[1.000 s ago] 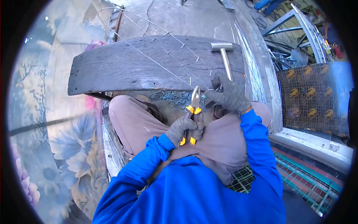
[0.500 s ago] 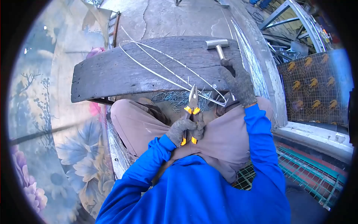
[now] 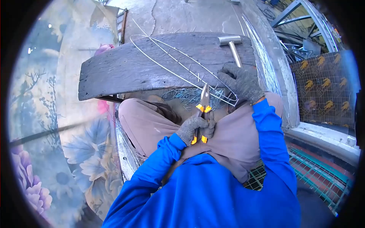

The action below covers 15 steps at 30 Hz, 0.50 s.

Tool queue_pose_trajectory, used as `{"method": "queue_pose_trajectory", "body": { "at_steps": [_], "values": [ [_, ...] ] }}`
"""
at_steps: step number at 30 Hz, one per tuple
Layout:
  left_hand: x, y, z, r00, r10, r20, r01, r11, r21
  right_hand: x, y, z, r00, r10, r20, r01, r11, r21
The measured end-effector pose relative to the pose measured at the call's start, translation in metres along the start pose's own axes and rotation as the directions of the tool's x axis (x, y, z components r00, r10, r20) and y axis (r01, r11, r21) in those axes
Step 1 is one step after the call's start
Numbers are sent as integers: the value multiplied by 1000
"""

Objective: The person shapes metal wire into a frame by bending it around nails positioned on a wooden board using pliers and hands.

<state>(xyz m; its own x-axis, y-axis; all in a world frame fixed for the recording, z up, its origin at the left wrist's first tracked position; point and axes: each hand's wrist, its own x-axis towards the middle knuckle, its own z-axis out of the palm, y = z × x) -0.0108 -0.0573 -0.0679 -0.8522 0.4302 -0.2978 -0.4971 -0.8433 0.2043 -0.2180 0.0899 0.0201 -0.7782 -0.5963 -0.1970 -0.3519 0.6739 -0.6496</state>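
Note:
My left hand [image 3: 195, 128], in a grey glove, is closed around the handles of yellow-and-black pliers [image 3: 204, 99]. The pliers' jaws point away from me and meet or overlap the bent wire [image 3: 167, 74]; I cannot tell whether they grip it. This long wire loop lies across the dark wooden bench [image 3: 114, 72], its bent end hanging over the near edge. Also gloved, my right hand [image 3: 243, 83] is over the bench's near right part, fingers stretched left beside the wire. Just beyond it lies a metal hammer [image 3: 234, 49], its handle toward the hand.
Many short metal pieces [image 3: 186, 95] lie on the ground under the bench's near edge. A bundle of long wires [image 3: 262, 60] runs along the right side. Farther right are a patterned board [image 3: 323, 89] and green mesh [image 3: 319, 174]. A floral sheet [image 3: 49, 152] covers the left.
My right hand has come off the hammer handle and moved nearer the wire's bent end. The hammer stays on the bench. My left hand still holds the pliers. The whole view has shifted slightly.

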Motion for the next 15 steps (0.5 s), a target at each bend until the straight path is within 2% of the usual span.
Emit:
{"method": "queue_pose_trajectory", "body": {
  "at_steps": [2,3,5,7,9,11,13,14,15],
  "values": [
    [0,1,1,1000,1,-5,-1,1000,8,0,4,-4,975,106,197,-129,985,113],
    [0,1,0,1000,-20,-10,19,999,-51,-4,5,-6,975,110,196,-134,985,113],
    [1,0,-1,999,-46,-14,44,993,-109,-14,5,-10,990,-68,121,76,995,-69],
    [2,-1,-3,996,-45,-82,37,995,-93,-21,3,-13,984,-33,172,46,997,-70],
    [4,-1,-2,997,-49,-66,43,995,-94,-28,9,-9,975,-2,223,18,997,-71],
    [6,-1,-1,997,-49,-54,44,995,-94,-33,21,7,977,-161,140,192,949,-250],
    [8,-1,0,999,-22,40,27,990,-138,-34,21,11,980,-97,172,141,954,-266],
    [8,-1,1,999,-28,36,32,991,-130,-35,18,12,978,-32,208,93,953,-289],
    [8,-1,1,1000,-28,4,28,988,-149,-37,18,11,979,-33,202,90,956,-280]
  ]
}}
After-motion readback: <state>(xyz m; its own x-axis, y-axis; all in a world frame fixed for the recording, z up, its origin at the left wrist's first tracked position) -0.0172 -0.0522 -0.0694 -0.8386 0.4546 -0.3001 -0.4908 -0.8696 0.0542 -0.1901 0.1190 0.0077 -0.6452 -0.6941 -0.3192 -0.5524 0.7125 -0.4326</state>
